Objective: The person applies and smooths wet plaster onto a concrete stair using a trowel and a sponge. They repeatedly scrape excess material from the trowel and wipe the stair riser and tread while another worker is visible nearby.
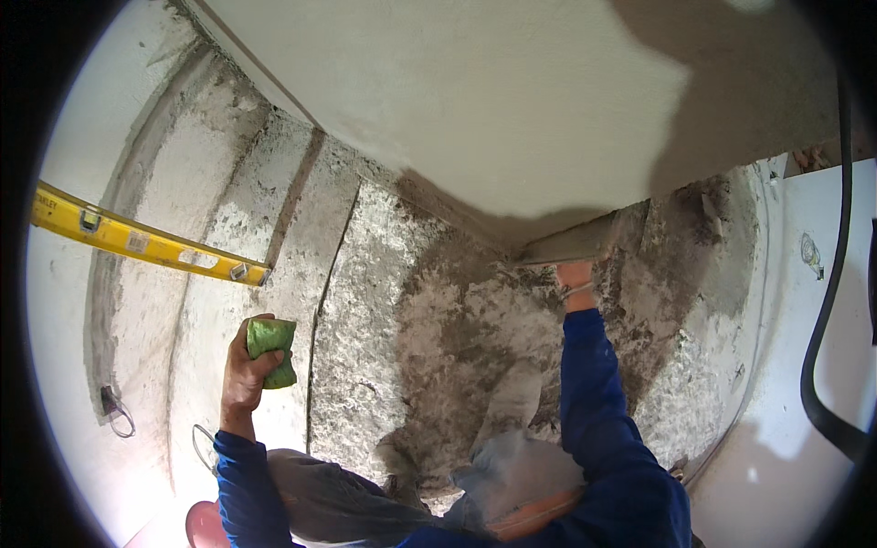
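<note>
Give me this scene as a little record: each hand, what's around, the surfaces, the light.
Left hand: closed around a green pad
Right hand: stretched forward, at the edge of a grey flat piece; its grip is unclear
Clothing: blue sleeves
Tool nearby: yellow spirit level, beyond the left hand
Far right: black cable or hose
Surfaces: pale smooth wall ahead; blotchy grey-white floor
Light: bright, with dark shadows
</note>
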Action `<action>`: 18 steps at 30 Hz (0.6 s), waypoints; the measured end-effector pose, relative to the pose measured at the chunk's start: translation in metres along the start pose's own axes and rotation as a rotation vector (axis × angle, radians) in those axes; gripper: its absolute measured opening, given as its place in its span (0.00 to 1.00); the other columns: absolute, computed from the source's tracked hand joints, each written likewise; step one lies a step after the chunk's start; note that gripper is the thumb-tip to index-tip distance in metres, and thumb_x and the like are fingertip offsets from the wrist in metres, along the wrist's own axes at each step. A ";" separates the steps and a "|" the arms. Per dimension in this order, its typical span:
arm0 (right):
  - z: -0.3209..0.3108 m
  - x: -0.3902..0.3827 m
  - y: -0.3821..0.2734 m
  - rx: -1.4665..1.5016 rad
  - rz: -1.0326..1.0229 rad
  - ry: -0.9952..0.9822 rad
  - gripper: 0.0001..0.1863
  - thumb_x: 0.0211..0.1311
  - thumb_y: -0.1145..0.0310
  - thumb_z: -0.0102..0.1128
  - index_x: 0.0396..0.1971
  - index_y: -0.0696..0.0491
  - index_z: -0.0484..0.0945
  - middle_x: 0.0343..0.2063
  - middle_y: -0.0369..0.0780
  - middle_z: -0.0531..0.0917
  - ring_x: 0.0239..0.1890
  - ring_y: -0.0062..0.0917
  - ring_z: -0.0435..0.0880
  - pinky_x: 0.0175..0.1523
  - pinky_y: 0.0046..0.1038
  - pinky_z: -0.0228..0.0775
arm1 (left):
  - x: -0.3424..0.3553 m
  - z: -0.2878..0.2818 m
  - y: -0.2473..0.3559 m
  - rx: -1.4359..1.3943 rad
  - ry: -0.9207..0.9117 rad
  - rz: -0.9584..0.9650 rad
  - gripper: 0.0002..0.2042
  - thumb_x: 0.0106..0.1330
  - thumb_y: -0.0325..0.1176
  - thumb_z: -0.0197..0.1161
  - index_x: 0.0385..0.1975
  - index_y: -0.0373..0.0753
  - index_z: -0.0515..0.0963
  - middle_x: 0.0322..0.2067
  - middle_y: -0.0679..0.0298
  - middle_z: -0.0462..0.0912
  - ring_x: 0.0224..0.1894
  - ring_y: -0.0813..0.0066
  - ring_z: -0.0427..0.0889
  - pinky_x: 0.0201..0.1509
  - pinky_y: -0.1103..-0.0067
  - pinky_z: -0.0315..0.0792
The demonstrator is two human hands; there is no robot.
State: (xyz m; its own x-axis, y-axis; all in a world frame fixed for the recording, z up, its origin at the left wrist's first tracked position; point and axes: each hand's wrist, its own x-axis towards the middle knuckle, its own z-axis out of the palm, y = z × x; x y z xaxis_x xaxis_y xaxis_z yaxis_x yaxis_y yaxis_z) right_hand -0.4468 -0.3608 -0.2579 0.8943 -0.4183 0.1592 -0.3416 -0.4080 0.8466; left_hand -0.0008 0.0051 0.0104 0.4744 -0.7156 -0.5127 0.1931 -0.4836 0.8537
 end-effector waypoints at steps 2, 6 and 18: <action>0.001 -0.002 0.002 0.075 -0.031 0.125 0.23 0.72 0.49 0.41 0.23 0.51 0.66 0.17 0.36 0.66 0.14 0.27 0.55 0.18 0.34 0.57 | -0.004 0.000 0.003 0.012 -0.002 -0.011 0.28 0.50 0.24 0.63 0.55 0.33 0.68 0.39 0.61 0.79 0.38 0.72 0.80 0.45 0.75 0.77; -0.005 0.009 0.004 -1.011 -0.863 -0.143 0.27 0.71 0.46 0.39 0.31 0.55 0.75 0.22 0.39 0.76 0.12 0.33 0.65 0.12 0.37 0.64 | -0.018 -0.001 0.008 0.014 -0.005 -0.013 0.28 0.50 0.24 0.63 0.55 0.33 0.68 0.39 0.61 0.79 0.38 0.72 0.80 0.44 0.76 0.77; 0.023 0.000 -0.028 -2.497 -1.073 -0.477 0.29 0.71 0.47 0.41 0.42 0.59 0.79 0.29 0.46 0.83 0.15 0.36 0.76 0.12 0.33 0.75 | -0.051 -0.013 0.004 0.013 0.030 0.052 0.30 0.46 0.28 0.65 0.54 0.34 0.68 0.39 0.60 0.79 0.35 0.69 0.82 0.42 0.73 0.79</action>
State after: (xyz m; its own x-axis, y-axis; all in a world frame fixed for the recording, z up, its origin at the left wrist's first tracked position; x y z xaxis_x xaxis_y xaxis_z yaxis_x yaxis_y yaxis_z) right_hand -0.4440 -0.3684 -0.2933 0.3142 -0.9389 -0.1408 0.7566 0.3372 -0.5602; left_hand -0.0127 0.0461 0.0409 0.5095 -0.7245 -0.4642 0.1559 -0.4529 0.8778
